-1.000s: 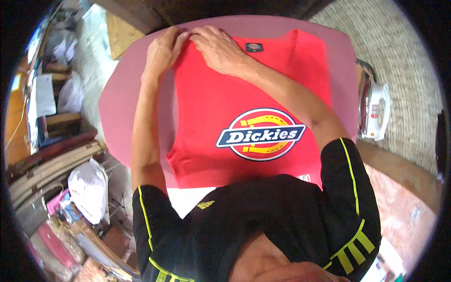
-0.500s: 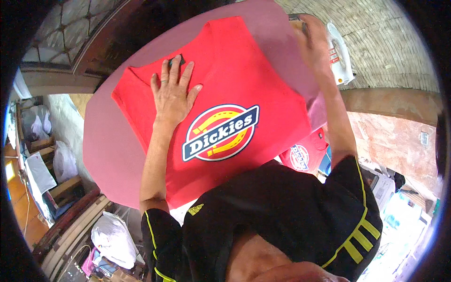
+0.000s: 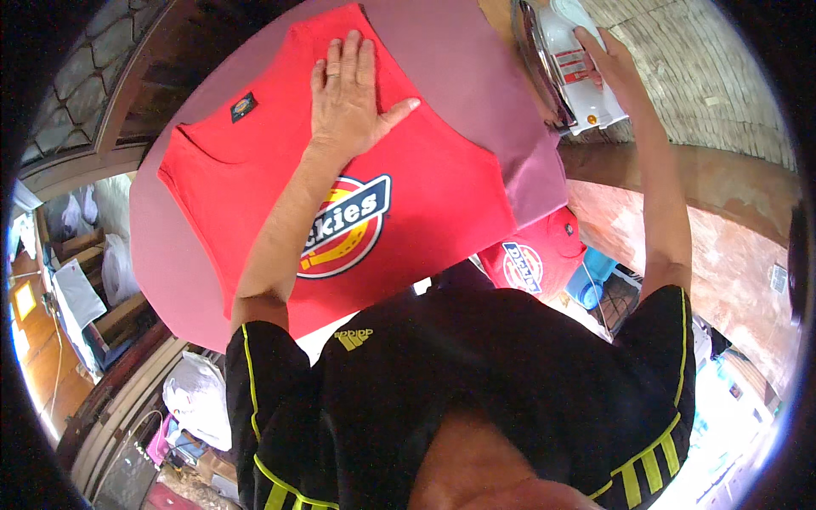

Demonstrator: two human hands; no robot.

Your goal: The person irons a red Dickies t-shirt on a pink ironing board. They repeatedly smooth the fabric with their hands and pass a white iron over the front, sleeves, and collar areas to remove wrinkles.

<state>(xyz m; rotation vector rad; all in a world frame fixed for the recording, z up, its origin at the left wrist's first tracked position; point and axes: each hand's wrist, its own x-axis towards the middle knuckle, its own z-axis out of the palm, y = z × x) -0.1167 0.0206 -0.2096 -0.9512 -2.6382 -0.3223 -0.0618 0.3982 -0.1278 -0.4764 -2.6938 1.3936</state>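
Note:
A red sleeveless shirt (image 3: 442, 161) with a round printed emblem lies spread out on a mauve-covered board (image 3: 535, 183). My left hand (image 3: 347, 102) rests flat on the shirt near its right-hand shoulder strap, fingers stretched out and thumb apart. Left of that hand, a small dark label (image 3: 243, 107) shows at the neckline. At the upper right, my right hand (image 3: 614, 68) is closed round the handle of a white clothes iron (image 3: 582, 102). The iron is tipped, its shiny soleplate edge facing the board. My forearm hides part of the emblem.
Another red printed garment (image 3: 557, 238) is below the board's right side, beside a blue container (image 3: 597, 272). A ribbed, weathered surface (image 3: 705, 85) lies beyond the iron. White plastic bags (image 3: 197, 399) and long boards are at the lower left.
My left hand has moved from the neck label to the right-hand strap. My right hand, earlier left of the iron, now grips its handle. The whole view has shifted somewhat.

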